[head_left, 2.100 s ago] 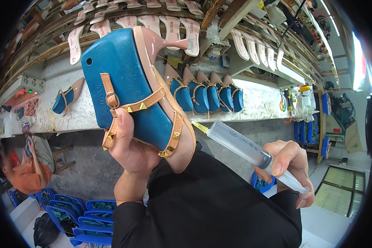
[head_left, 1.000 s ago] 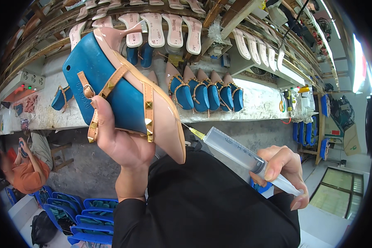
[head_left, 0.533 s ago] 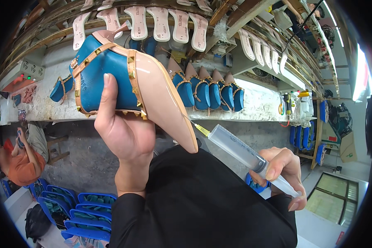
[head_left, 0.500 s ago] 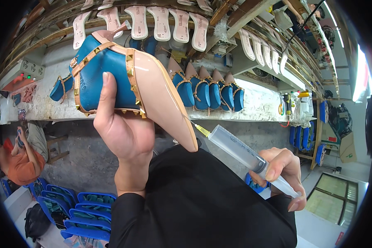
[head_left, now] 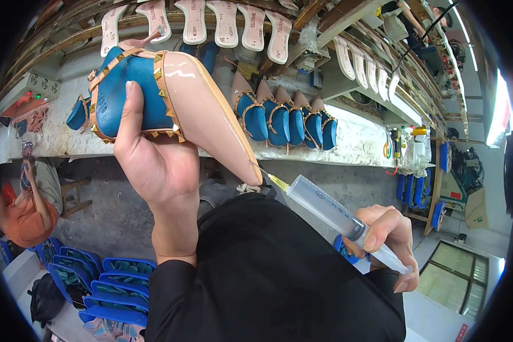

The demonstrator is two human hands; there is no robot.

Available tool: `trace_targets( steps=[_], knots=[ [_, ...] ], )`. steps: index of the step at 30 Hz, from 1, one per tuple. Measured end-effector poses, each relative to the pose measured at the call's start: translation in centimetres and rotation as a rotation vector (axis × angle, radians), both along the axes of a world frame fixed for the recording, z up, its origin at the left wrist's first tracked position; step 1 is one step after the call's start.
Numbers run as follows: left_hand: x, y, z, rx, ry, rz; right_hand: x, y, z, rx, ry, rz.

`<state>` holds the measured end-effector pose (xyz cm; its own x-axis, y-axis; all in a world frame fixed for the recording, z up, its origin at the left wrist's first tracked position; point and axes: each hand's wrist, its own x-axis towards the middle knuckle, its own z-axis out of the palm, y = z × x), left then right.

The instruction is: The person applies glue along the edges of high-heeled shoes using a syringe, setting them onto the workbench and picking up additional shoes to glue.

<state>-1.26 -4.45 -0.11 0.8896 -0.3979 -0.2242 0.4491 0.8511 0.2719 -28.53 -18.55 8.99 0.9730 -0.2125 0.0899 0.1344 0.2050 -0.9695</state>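
My left hand grips a pale pink, glossy pointed-toe shoe from below, its thumb along the blue lining. Gold studs line the shoe's straps, and its heel points up and away. The toe slants down toward the right. In my right hand is a clear plastic syringe, with fingers around the barrel's rear end and the plunger. Its thin needle, on a yellow hub, reaches the toe's lower side; whether it touches or only overlaps the toe, I cannot tell.
Behind the shoe runs a whitish workbench, where several similar shoes stand in a row. Pink-white insoles line the rack above. Blue bins are stacked at lower left. Another person sits at far left.
My left hand has shifted the shoe left and slightly up. The needle tip now lies over the toe, nearer its point. The syringe has moved only slightly.
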Motion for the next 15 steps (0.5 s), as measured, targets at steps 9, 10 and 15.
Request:
trace_targets(
  steps=[9, 10, 15],
  knots=[
    [0.9, 0.3, -0.3, 0.029, 0.007, 0.043, -0.1, 0.3, 0.1, -0.009, 0.009, 0.001],
    [1.0, 0.3, -0.2, 0.028, 0.008, 0.043, -0.1, 0.3, 0.1, -0.006, 0.013, 0.004],
    [1.4, 0.4, -0.4, 0.061, 0.005, 0.067, 0.0, 0.3, 0.2, -0.012, 0.021, 0.009]
  ],
)
